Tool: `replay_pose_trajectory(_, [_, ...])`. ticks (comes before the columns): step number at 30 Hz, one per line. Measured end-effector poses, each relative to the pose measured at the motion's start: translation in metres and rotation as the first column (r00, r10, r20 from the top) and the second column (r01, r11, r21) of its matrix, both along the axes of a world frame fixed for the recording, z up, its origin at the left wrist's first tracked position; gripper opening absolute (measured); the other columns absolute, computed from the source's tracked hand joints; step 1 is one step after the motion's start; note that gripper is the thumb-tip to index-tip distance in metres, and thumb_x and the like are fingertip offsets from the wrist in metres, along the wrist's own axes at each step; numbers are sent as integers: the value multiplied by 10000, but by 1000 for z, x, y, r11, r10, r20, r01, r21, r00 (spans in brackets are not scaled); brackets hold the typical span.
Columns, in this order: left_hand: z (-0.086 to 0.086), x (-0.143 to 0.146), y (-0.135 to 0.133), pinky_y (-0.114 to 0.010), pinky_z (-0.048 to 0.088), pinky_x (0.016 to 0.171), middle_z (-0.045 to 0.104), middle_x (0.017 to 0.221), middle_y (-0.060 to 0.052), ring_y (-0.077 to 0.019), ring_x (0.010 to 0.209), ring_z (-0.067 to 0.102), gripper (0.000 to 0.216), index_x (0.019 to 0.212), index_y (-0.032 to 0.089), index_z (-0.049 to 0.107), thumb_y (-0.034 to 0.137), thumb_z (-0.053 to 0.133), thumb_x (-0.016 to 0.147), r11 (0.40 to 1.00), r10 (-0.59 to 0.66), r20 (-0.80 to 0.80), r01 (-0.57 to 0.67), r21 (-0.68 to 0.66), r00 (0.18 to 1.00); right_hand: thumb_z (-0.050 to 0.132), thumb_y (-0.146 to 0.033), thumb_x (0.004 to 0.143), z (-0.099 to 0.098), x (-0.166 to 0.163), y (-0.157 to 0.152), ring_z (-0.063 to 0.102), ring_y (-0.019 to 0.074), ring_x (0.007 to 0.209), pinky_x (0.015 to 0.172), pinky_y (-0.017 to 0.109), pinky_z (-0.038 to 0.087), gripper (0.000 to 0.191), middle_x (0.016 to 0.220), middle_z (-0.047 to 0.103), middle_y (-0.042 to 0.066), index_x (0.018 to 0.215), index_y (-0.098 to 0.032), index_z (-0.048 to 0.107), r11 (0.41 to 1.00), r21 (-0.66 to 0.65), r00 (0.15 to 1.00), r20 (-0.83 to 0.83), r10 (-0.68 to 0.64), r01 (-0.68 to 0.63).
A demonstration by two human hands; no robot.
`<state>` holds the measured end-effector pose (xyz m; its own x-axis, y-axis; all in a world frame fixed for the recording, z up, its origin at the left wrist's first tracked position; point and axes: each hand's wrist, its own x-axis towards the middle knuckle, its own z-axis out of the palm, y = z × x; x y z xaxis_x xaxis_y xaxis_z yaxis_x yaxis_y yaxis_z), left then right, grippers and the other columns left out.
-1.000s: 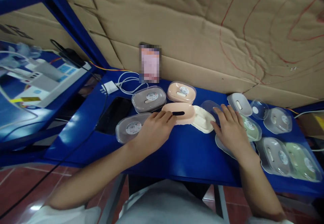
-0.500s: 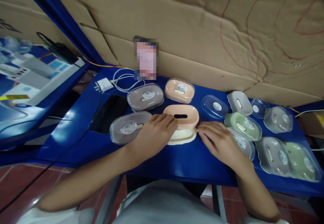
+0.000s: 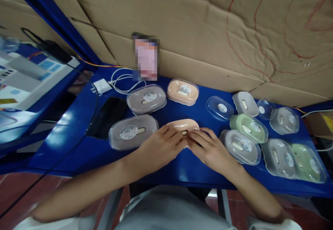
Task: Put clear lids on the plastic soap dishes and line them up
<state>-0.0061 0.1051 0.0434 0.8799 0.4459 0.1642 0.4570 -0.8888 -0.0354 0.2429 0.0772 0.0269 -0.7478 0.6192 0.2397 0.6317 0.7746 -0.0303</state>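
Note:
A peach soap dish (image 3: 181, 123), an oval tray, sits in front of me on the blue table. A cream piece (image 3: 184, 132) shows through its middle slot. My left hand (image 3: 168, 141) grips the dish's left and near side with bent fingers. From the right, my right hand (image 3: 205, 146) closes over the near right edge, its fingertips meeting the left hand's. Both hands hide most of the near half, and the cream base under it is almost wholly covered.
Grey lidded dishes (image 3: 132, 132) lie to the left, and a peach lidded dish (image 3: 182, 92) stands behind. Several grey and green dishes (image 3: 249, 128) and a loose clear lid (image 3: 220, 108) are on the right. A phone (image 3: 146, 57) leans on the cardboard (image 3: 197, 60); a white charger (image 3: 102, 86) lies nearby.
The peach dish has come lower onto its cream base, and the cream piece now fills the slot. My right hand has moved left from beside the dish onto its edge.

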Motion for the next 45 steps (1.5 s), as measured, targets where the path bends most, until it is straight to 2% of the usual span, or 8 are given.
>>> replay_pose_trajectory(8, [-2,0,7,-472,501,1076,723,1204,-108,-289,1192,671,273,1325,156,636,148,554,1065,996,89,-54,-89,1,995,504,-285,1121,3,8,15,584,241,1450,1253,451,431,394,1525,654,117,1482,-178,623,982,-52,983,-18,-181,180])
replay_pose_trajectory(11, [0,-4,10,-489,502,1071,703,1267,-129,-326,1307,631,228,1242,154,656,107,553,1045,988,152,-74,-151,23,986,452,-245,1113,-4,14,25,495,344,1532,1256,563,400,534,1635,516,233,1620,-77,457,845,71,845,38,-533,530])
replay_pose_trajectory(14, [-2,-8,10,-501,475,1117,685,1350,-128,-311,1317,638,261,1222,164,659,50,559,1010,982,191,-55,-190,17,980,448,-180,1083,-14,18,28,529,434,1482,1217,635,405,530,1604,507,320,1579,7,479,734,148,724,124,-678,662])
replay_pose_trajectory(19, [-3,-14,10,-460,525,1029,693,1344,-131,-302,1287,668,354,1265,163,648,-10,558,970,975,205,-41,-207,-78,978,547,-270,1064,-19,21,22,604,391,1378,1159,622,478,538,1537,600,221,1589,-162,504,808,96,806,65,-588,581])
replay_pose_trajectory(23, [2,-21,13,-418,537,1025,682,1307,-116,-282,1298,652,371,1233,164,634,-54,552,945,968,164,5,-160,-194,987,557,-424,1071,-18,30,21,526,460,1459,1104,687,510,595,1586,540,262,1594,-148,486,783,104,785,32,-619,614])
replay_pose_trajectory(28, [3,-24,16,-398,550,979,688,1250,-100,-259,1179,690,282,1158,171,633,-21,582,959,969,152,38,-141,-203,988,464,-339,1108,-9,41,24,705,341,1245,983,521,622,399,1376,721,165,1436,-205,648,793,-13,792,-54,-609,609])
replay_pose_trajectory(39, [7,-22,24,-434,541,1019,708,1243,-95,-293,1262,673,101,1115,181,680,177,686,1015,975,163,21,-158,-159,986,509,-425,1096,-19,48,28,596,413,1413,1064,629,589,525,1542,601,217,1553,-171,556,801,-48,801,-31,-598,596])
replay_pose_trajectory(45, [10,-20,22,-354,606,865,625,1445,-124,-275,1205,711,437,1386,195,543,244,741,999,957,256,57,-245,-153,965,529,-402,1110,3,36,23,631,295,1409,1184,535,547,465,1508,658,132,1544,-235,557,874,-222,847,-235,-477,431])
